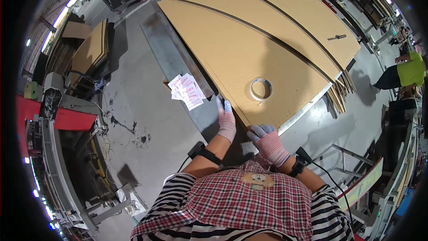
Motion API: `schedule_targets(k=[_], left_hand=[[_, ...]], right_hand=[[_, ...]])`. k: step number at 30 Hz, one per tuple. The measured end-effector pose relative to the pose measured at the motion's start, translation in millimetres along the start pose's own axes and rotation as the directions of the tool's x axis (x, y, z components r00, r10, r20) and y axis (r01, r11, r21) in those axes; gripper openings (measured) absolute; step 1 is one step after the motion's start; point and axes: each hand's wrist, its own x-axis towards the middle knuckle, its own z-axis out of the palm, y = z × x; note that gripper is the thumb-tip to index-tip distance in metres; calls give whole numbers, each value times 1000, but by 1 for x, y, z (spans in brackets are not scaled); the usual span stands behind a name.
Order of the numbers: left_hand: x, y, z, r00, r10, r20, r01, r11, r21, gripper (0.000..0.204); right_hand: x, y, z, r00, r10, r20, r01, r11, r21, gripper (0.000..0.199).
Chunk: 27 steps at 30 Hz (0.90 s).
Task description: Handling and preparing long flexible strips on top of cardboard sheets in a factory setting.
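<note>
A large tan cardboard sheet [209,44] lies on top of a stack in front of me. My left hand [226,120], in a pink-striped glove with pale fingertips, is against its left edge near the close corner. Its fingers are stretched and apart, one tip touching the edge. At the near corner, my right hand [269,143], gloved alike, has its fingers bent over the sheet's edge; their undersides are hidden. A roll of tape [270,89] lies on the sheet just beyond. Several white labels with red print [187,90] rest on the grey metal surface [162,49] to the left.
Two dark strips [263,31] cross the sheet, and a small metal tool [337,37] lies at its far right. Wooden slats [336,96] jut out at right. Cardboard boards [91,47] lean at left. A person in a yellow-green top [410,69] stands far right.
</note>
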Motion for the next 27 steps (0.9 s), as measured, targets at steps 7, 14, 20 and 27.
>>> schedule_targets(k=[7, 14, 20, 27], left_hand=[[-24, -9, 26, 928, -367, 61, 362, 853, -377, 81], [-29, 5, -11, 982, -178, 62, 187, 960, -210, 71], [-4, 6, -61, 981, 140, -137, -98, 957, 273, 70], [69, 29, -54, 990, 127, -66, -17, 559, 829, 45]], right_hand=[[-5, 11, 22, 987, -22, -161, 33, 997, 70, 57], [4, 8, 8, 996, -4, -92, 10, 998, 60, 53], [1, 8, -10, 989, -40, -143, 47, 998, 41, 43], [0, 9, -8, 989, -78, -127, 81, 997, 13, 40]])
